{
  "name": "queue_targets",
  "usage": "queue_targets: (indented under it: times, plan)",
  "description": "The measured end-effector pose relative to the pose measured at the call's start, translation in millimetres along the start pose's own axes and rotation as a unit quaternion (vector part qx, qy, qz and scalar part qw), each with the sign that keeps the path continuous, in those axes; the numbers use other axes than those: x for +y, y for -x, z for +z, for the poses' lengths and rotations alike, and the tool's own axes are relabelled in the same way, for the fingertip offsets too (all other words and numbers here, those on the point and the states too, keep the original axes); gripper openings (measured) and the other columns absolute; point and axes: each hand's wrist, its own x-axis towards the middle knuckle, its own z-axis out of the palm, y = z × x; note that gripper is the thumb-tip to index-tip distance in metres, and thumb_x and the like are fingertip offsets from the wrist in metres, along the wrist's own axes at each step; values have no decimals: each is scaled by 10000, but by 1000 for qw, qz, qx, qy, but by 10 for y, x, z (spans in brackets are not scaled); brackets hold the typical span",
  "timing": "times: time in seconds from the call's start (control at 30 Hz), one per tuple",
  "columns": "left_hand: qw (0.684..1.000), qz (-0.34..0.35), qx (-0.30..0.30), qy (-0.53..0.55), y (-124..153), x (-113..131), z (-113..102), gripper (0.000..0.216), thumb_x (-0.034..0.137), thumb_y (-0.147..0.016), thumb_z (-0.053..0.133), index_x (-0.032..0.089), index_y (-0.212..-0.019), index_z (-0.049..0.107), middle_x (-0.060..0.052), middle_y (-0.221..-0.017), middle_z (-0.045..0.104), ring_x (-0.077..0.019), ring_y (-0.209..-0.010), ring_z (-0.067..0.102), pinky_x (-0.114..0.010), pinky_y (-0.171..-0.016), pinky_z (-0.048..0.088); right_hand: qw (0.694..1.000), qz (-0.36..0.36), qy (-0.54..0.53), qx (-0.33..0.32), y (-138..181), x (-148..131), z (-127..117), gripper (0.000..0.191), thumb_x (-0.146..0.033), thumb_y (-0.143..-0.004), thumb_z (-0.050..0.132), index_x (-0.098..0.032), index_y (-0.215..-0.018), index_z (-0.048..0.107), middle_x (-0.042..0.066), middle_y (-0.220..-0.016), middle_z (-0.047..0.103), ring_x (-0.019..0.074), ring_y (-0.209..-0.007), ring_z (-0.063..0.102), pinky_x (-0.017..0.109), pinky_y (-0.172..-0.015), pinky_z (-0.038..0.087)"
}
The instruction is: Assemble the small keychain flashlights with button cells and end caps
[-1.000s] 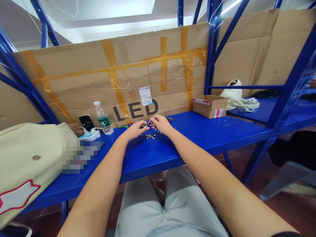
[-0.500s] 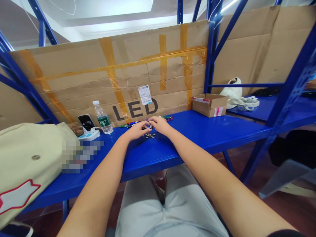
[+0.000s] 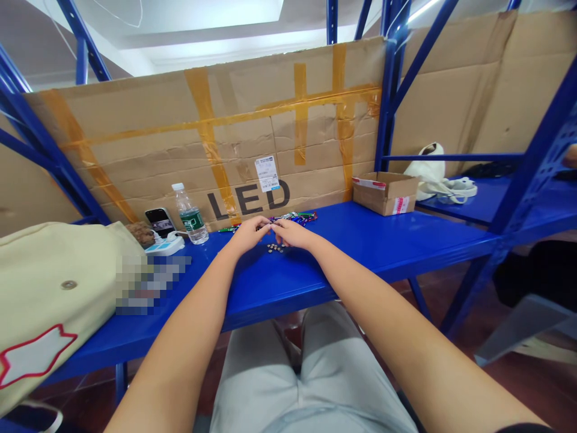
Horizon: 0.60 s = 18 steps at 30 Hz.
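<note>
My left hand [image 3: 250, 234] and my right hand [image 3: 289, 233] meet above the blue tabletop, fingers bent in and fingertips touching or nearly so. Whatever they pinch is small and mostly covered by the fingers; its kind cannot be made out. Just below the right fingers lie several small round metallic pieces [image 3: 275, 248] in a loose cluster. Behind the hands stretches a row of thin, shiny, multicoloured pieces [image 3: 301, 217], green, red, blue and silver, partly hidden by the fingers.
A water bottle [image 3: 192, 218], a phone [image 3: 160, 221] and a white power strip [image 3: 166, 245] stand left, beside a cream bag [image 3: 54, 258]. An open cardboard box [image 3: 383, 193] sits at right. A tall cardboard sheet [image 3: 171, 162] backs the blue table [image 3: 369, 252].
My hands have turned inward and come closer together. The small dark thing seen between the fingers is now largely covered. More of the coloured pieces behind shows. The view has shifted slightly.
</note>
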Motion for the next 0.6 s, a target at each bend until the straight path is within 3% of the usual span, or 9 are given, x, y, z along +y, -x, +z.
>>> queue_targets:
  times: [0.27, 0.6]
  plan:
    - [1000, 16, 11, 22, -12, -60, -27, 296, 387, -835, 510, 141, -964, 613, -50, -837, 661, -115, -581, 549, -247, -570, 455, 999, -10, 45, -17, -12, 23, -24, 293, -283, -968, 351, -189, -693, 396, -34, -513, 486, 86, -430, 432, 206, -449, 347]
    - [999, 23, 20, 44, -11, -4, -10, 287, 390, -822, 528, 142, -937, 612, -43, -821, 661, -111, -570, 553, -248, -572, 460, 987, -39, 155, 32, -30, 66, -17, 229, -272, -925, 359, -196, -710, 386, 23, -673, 558, 139, -608, 498, 243, -550, 352]
